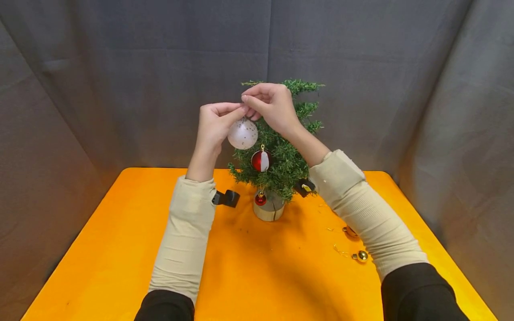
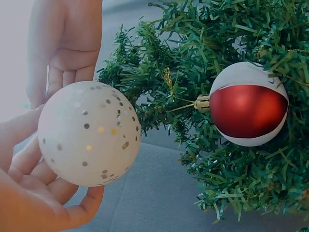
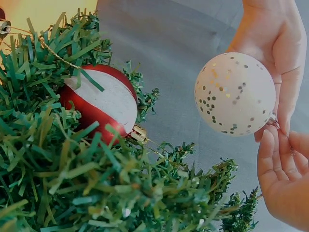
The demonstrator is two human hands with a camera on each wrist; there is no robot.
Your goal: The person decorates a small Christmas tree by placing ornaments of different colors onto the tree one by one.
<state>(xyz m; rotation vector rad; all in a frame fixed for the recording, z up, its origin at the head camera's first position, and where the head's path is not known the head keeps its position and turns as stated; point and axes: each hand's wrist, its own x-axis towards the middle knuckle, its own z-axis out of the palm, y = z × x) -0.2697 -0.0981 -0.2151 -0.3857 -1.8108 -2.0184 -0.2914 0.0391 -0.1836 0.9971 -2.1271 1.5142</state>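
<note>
Head view: nearest on the orange bench [image 1: 120, 249], at the right beside the right sleeve, lie two small gold baubles [image 1: 361, 256] and some loose gold thread. Farther back, at mid-bench, a small green tree [image 1: 287, 160] stands in a pale round pot [image 1: 269, 209]. The pot holds only the trunk; a tiny red bauble [image 1: 260, 199] hangs just above its rim. Higher on the tree hangs a red and white bauble [image 1: 261, 161] with a gold cap. Up by the treetop, to its left, hangs the white ball ornament [image 1: 242, 133], matte and speckled with gold and grey dots. The left hand [image 1: 214, 125] and right hand [image 1: 271, 107] meet just above it, fingertips pinched together at its top, apparently on its hanger, which is too fine to see.
</note>
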